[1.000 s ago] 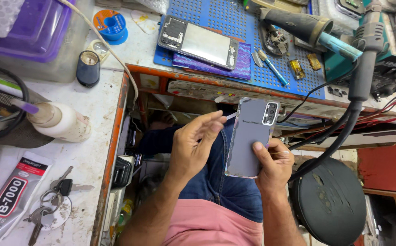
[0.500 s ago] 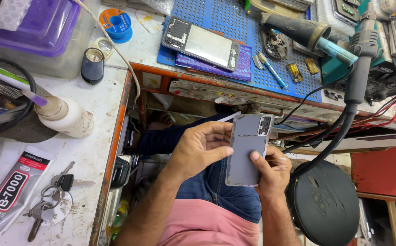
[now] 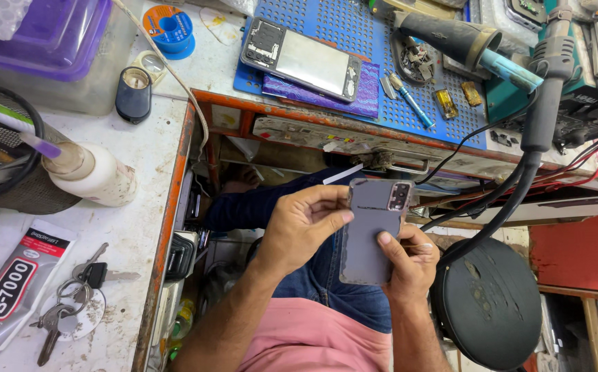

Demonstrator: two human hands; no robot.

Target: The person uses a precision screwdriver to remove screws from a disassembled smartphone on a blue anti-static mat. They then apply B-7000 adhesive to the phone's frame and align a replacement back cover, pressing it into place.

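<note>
Both hands hold a grey-lilac phone back cover [image 3: 371,238] over my lap, camera cut-out at its upper right. My left hand [image 3: 299,231] grips the cover's upper left edge, thumb on its face. A thin white strip [image 3: 343,173] sticks out past those fingers. My right hand [image 3: 409,265] supports the lower right corner, thumb on the face. An opened phone body [image 3: 302,58] lies on the blue perforated mat [image 3: 354,27] on the bench above.
A hot-air handpiece [image 3: 464,38], small tools and a blue wire spool [image 3: 168,27] lie on the bench. At left are a white squeeze bottle [image 3: 89,176], a glue tube pack [image 3: 9,289] and keys [image 3: 71,303]. A black round base [image 3: 488,303] with a flexible arm stands at right.
My left hand has come down from the cover's top, where it held the white strip at the edge, and now grips the cover's left side. The cover sits slightly lower.
</note>
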